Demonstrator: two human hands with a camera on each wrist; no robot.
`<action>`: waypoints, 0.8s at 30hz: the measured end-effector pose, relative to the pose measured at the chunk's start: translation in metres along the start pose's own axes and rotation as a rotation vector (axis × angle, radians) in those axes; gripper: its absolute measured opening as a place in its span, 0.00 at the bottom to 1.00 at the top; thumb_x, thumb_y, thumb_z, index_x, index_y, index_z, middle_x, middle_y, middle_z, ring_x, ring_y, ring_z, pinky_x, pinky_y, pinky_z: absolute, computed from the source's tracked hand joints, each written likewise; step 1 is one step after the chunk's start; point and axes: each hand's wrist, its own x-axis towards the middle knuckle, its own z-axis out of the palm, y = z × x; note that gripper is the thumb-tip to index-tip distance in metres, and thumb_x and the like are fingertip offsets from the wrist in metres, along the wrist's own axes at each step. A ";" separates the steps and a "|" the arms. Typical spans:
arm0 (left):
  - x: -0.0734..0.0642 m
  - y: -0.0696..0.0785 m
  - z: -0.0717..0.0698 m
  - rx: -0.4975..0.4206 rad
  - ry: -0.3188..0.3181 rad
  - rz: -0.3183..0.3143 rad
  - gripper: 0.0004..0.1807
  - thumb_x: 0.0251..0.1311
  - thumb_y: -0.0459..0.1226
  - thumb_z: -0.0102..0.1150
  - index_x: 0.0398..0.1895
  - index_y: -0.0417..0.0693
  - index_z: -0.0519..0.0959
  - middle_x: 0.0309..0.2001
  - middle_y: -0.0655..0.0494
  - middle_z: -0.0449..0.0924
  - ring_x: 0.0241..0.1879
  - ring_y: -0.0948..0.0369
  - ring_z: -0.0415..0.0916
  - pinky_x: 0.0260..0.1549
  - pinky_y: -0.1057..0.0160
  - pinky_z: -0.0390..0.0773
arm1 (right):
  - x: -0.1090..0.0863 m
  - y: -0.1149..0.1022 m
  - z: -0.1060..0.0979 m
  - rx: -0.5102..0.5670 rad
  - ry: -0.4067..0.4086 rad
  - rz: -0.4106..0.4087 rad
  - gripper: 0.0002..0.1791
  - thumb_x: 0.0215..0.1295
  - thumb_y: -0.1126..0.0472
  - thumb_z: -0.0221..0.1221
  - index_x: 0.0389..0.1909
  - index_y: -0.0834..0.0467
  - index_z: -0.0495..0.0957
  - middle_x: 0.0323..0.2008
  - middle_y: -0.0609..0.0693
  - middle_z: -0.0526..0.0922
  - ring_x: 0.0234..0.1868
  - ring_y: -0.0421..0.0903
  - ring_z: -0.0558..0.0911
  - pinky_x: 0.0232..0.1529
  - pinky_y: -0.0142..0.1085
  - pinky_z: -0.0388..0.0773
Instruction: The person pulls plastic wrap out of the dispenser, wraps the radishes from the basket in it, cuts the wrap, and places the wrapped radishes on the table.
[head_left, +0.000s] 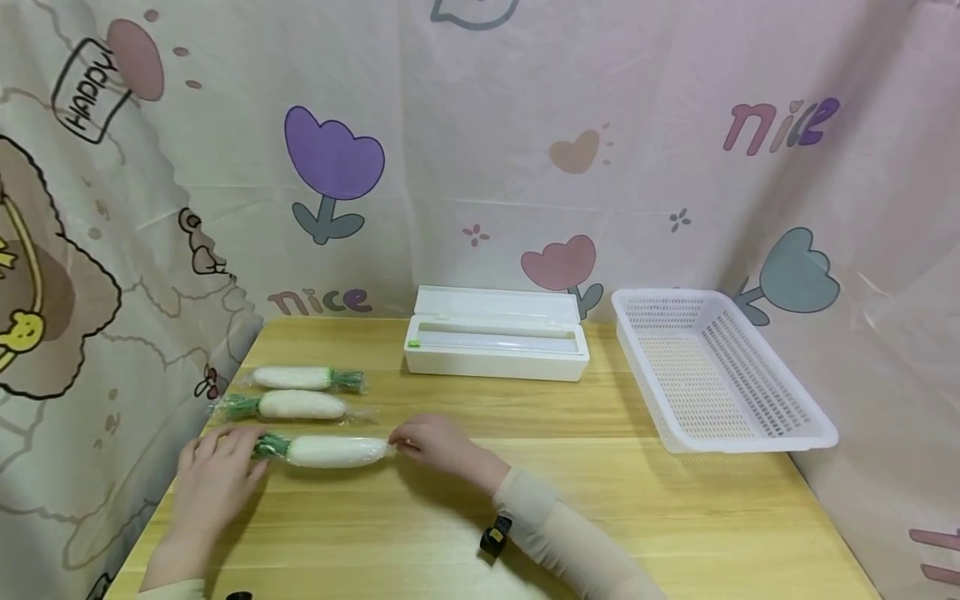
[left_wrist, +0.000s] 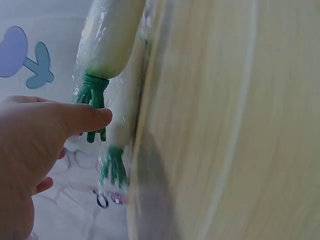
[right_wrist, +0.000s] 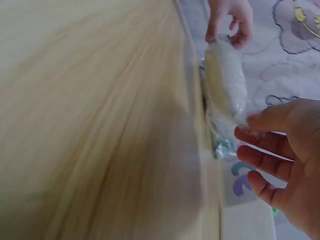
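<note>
A white radish (head_left: 337,451) with green stems, covered in clear plastic wrap, lies crosswise between my two hands. My left hand (head_left: 217,471) holds its stem end; in the left wrist view the thumb (left_wrist: 92,117) presses on the green stems (left_wrist: 95,92). At the pointed end, my right hand (head_left: 438,446) pinches the twisted tail of wrap between thumb and index finger, its other fingers spread loosely in the right wrist view. Just behind are two more wrapped radishes, one with stems to the left (head_left: 300,405) and one with stems to the right (head_left: 292,378).
A white wrap dispenser box (head_left: 495,364) with its lid (head_left: 498,303) raised stands at the back middle of the wooden table (head_left: 420,533). To the right is a white perforated basket (head_left: 652,400). A printed curtain (head_left: 465,150) hangs behind and at the sides.
</note>
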 end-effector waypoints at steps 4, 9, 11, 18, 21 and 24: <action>-0.006 -0.016 -0.001 0.021 -0.058 -0.017 0.39 0.69 0.66 0.26 0.46 0.45 0.77 0.38 0.44 0.83 0.46 0.41 0.71 0.45 0.35 0.66 | 0.015 -0.006 0.008 -0.005 -0.040 -0.010 0.09 0.67 0.59 0.59 0.45 0.48 0.84 0.41 0.38 0.88 0.41 0.32 0.84 0.45 0.19 0.77; -0.010 -0.030 -0.003 0.046 -0.234 -0.107 0.27 0.46 0.41 0.73 0.50 0.43 0.75 0.44 0.40 0.81 0.50 0.40 0.67 0.48 0.34 0.63 | 0.031 -0.012 0.018 0.023 -0.083 -0.029 0.10 0.68 0.60 0.58 0.47 0.49 0.84 0.43 0.39 0.87 0.43 0.33 0.84 0.49 0.19 0.76; -0.010 -0.036 -0.002 0.058 -0.273 -0.134 0.32 0.36 0.34 0.76 0.50 0.42 0.75 0.44 0.38 0.80 0.50 0.39 0.66 0.48 0.33 0.62 | 0.037 -0.013 0.022 0.027 -0.090 -0.034 0.10 0.69 0.60 0.57 0.47 0.50 0.83 0.44 0.40 0.87 0.44 0.34 0.84 0.50 0.20 0.76; -0.005 -0.050 0.000 0.075 -0.394 -0.250 0.27 0.45 0.33 0.71 0.51 0.37 0.74 0.48 0.33 0.76 0.52 0.37 0.61 0.50 0.32 0.56 | 0.052 -0.019 0.025 0.014 -0.113 0.009 0.13 0.70 0.60 0.55 0.52 0.50 0.82 0.49 0.41 0.86 0.48 0.35 0.83 0.52 0.21 0.76; -0.002 -0.052 0.000 0.081 -0.433 -0.297 0.26 0.48 0.32 0.68 0.52 0.35 0.73 0.51 0.30 0.73 0.53 0.34 0.59 0.51 0.30 0.55 | 0.055 -0.021 0.027 -0.002 -0.126 0.025 0.15 0.69 0.62 0.56 0.54 0.50 0.81 0.52 0.41 0.85 0.52 0.36 0.82 0.56 0.22 0.75; 0.001 -0.054 -0.001 0.082 -0.456 -0.324 0.26 0.50 0.32 0.67 0.54 0.35 0.72 0.53 0.29 0.71 0.54 0.32 0.58 0.51 0.29 0.55 | 0.057 -0.023 0.029 -0.008 -0.139 0.026 0.16 0.67 0.63 0.57 0.55 0.51 0.80 0.52 0.42 0.84 0.53 0.36 0.82 0.57 0.22 0.74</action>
